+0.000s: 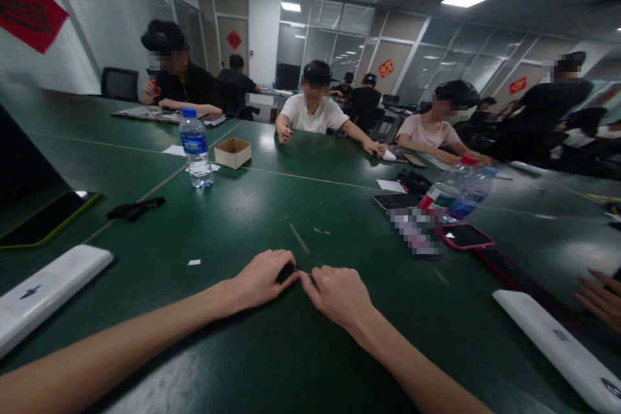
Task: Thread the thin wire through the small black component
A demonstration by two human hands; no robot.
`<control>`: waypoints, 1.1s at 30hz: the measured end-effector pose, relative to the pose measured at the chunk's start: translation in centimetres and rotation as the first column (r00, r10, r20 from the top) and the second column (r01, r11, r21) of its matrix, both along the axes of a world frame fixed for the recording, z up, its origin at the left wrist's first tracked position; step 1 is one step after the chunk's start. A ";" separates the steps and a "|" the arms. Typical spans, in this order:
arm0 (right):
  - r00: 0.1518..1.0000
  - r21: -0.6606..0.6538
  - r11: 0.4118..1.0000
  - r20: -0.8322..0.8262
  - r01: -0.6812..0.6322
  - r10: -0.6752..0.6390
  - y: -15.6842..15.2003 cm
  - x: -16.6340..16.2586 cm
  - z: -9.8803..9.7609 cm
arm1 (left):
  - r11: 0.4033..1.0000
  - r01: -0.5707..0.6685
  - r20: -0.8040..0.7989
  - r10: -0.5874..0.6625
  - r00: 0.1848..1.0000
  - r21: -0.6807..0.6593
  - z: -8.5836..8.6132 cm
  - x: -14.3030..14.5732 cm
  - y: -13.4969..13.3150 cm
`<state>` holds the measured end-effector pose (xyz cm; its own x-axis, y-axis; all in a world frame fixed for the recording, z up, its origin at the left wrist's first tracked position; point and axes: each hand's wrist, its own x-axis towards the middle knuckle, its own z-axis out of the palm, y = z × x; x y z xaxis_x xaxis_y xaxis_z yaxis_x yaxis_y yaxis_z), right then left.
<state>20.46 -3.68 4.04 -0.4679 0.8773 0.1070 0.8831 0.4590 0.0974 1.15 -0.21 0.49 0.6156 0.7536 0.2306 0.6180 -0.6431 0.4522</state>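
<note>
Just above the green tabletop (233, 343), my left hand (264, 278) is closed around a small black object (286, 273), mostly hidden by the fingers, so its kind does not show. Close beside it on the right, my right hand (339, 294) is closed, thumb and fingertips pinched together toward the black object. Something thin and pale seems to lie between the two sets of fingertips, too small to make out. A small white paper scrap (194, 262) lies left of my left hand.
White power banks (53, 294) lie at both sides. Beyond stand a water bottle (196, 152) and an open cardboard box (233, 153). Right are more bottles (468, 194) and a red-edged phone (468, 236). Another person's hand (601, 297) is at the right edge; people sit across.
</note>
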 end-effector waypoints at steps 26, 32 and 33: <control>0.995 -0.045 0.995 -0.011 0.094 -0.095 -1.4 -1.2 0.4 | 0.969 -0.022 -0.293 0.096 0.951 0.246 0.0 0.5 -0.9; 0.999 -0.053 0.998 0.020 0.043 -0.042 -1.1 -0.9 0.5 | 0.971 0.063 -0.282 0.005 0.959 0.231 0.4 0.3 -0.9; 0.999 -0.051 0.998 0.027 0.025 -0.024 -1.0 -0.8 0.5 | 0.970 0.080 -0.277 -0.013 0.961 0.230 0.5 0.2 -0.9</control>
